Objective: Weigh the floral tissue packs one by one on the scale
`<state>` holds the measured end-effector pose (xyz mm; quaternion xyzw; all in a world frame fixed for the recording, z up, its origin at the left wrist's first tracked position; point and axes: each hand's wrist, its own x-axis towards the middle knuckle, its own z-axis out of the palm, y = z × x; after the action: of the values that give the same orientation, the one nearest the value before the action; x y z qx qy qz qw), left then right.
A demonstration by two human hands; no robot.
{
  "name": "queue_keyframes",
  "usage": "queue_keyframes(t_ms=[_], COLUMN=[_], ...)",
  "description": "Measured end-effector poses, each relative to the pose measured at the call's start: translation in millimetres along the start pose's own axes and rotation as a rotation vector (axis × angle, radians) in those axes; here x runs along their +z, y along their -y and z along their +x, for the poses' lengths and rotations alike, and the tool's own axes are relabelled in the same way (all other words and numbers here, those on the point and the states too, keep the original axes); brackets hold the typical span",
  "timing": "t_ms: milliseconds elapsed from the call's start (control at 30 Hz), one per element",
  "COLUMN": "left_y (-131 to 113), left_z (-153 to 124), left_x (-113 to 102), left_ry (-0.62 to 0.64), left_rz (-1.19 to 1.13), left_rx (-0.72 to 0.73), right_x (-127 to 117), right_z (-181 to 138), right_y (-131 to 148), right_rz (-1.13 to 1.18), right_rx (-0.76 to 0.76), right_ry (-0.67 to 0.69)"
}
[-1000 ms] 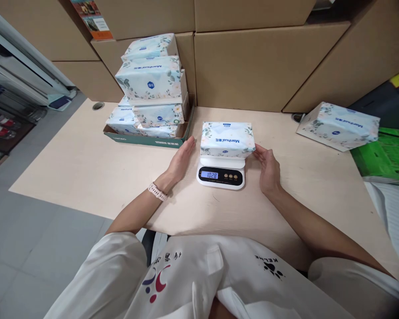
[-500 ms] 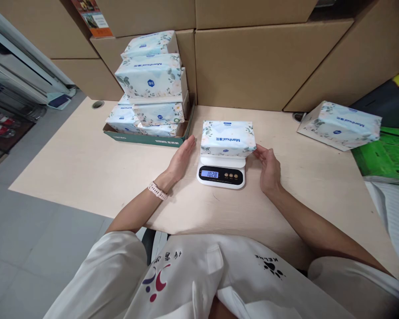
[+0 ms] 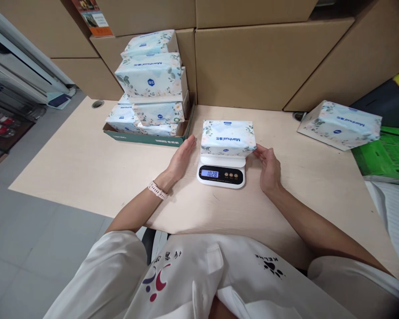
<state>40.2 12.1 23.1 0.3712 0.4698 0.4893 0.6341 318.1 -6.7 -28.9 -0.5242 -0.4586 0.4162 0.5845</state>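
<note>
A floral pack of tissues (image 3: 228, 138) rests on a white kitchen scale (image 3: 222, 182), whose lit display reads 102.8. To the left of the pack, my left hand (image 3: 182, 159) stands on its edge on the table, fingers stretched out and a small gap away from the pack. On the other side is my right hand (image 3: 269, 168), its fingers loosely bent, with the fingertips close by the pack's right end. Whether they touch it I cannot tell. Neither hand grips anything.
Several more tissue packs (image 3: 149, 79) are stacked in a low green box (image 3: 142, 138) at the back left. Another pack (image 3: 342, 125) lies at the right beside a green crate (image 3: 385, 155). Large cardboard boxes (image 3: 252, 66) wall off the table's (image 3: 86, 168) rear edge.
</note>
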Motion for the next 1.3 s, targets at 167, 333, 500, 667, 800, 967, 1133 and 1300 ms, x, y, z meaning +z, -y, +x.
queue_keyframes(t_ms=[167, 333, 500, 667, 800, 967, 1133, 1300], left_y=[-0.1, 0.8, 0.3, 0.6, 1.6, 1.5, 1.0, 2.9], left_z=[-0.4, 0.0, -0.3, 0.4, 0.7, 0.2, 0.3, 1.6], left_x=[0.0, -0.2, 0.3, -0.2, -1.6, -1.7, -1.7, -2.5], left_ry=[0.0, 0.002, 0.002, 0.009, 0.013, 0.02, 0.027, 0.03], left_rz=[0.006, 0.03, 0.027, 0.012, 0.017, 0.041, 0.064, 0.072], left_rx=[0.0, 0.005, -0.001, 0.002, 0.007, 0.018, 0.001, 0.01], right_x=[1.0, 1.2, 1.0, 1.5, 1.7, 1.1, 1.1, 1.5], right_z=[0.0, -0.3, -0.1, 0.5, 0.4, -0.2, -0.5, -0.4], right_y=[1.9, 2.1, 1.0, 0.1, 0.2, 0.7, 1.8, 1.8], right_rz=[-0.003, 0.01, 0.014, 0.018, 0.016, 0.019, 0.015, 0.024], right_rx=[0.005, 0.004, 0.006, 0.0, -0.005, -0.003, 0.001, 0.003], right_ry=[-0.004, -0.004, -0.003, -0.012, -0.006, -0.007, -0.009, -0.013])
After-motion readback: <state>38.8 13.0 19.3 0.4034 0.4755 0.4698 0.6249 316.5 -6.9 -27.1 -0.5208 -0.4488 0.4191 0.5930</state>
